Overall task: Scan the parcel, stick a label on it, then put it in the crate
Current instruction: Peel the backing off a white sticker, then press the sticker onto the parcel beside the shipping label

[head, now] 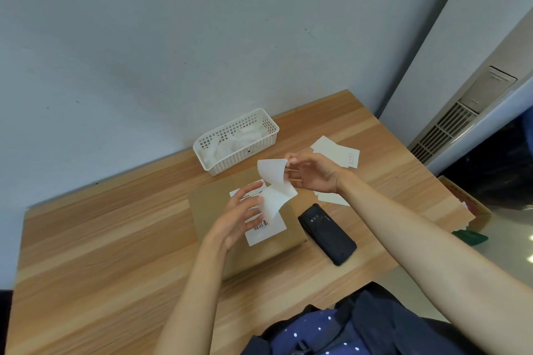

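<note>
Head camera view: I see a brown cardboard parcel lying flat mid-table, its long axis running from the near edge toward the far edge, barcode sticker facing up. Above it, both hands hold a curled white label. My left hand pinches its lower end, palm turned up; my right hand pinches the upper corner, fingers narrow.

Bench: wood-grain top, smooth, matt. Parcel: plain brown cardboard w/ white paper label; peeled sheet thin, slightly glossy paper. Basket white perforated plastic; scanner black matt plastic.
</note>
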Available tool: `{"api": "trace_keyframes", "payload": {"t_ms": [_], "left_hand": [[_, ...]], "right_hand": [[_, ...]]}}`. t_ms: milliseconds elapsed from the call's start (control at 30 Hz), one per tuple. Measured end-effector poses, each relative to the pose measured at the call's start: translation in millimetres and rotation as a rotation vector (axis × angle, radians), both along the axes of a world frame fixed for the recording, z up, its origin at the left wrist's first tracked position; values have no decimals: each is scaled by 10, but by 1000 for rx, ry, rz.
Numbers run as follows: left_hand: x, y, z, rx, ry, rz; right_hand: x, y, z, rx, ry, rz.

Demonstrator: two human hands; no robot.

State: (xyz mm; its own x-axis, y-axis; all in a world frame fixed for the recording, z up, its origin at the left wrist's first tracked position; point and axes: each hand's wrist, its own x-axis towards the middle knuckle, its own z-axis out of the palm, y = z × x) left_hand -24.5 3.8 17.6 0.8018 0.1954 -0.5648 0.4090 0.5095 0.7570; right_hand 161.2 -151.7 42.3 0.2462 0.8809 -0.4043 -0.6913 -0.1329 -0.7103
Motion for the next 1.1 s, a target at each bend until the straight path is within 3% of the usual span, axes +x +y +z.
{"api": "trace_keyframes", "payload": {"t_ms": [267,567,1100], "left_hand": [[-47,95,-163,102,59,72],[-111,117,-258,137,121,122],[-69,412,-329,56,100,197]], "right_hand": [[23,-17,-93,-25,140,-352],[106,180,-101,82,249,-510],[297,1123,-6,-124,19,-320]]}}
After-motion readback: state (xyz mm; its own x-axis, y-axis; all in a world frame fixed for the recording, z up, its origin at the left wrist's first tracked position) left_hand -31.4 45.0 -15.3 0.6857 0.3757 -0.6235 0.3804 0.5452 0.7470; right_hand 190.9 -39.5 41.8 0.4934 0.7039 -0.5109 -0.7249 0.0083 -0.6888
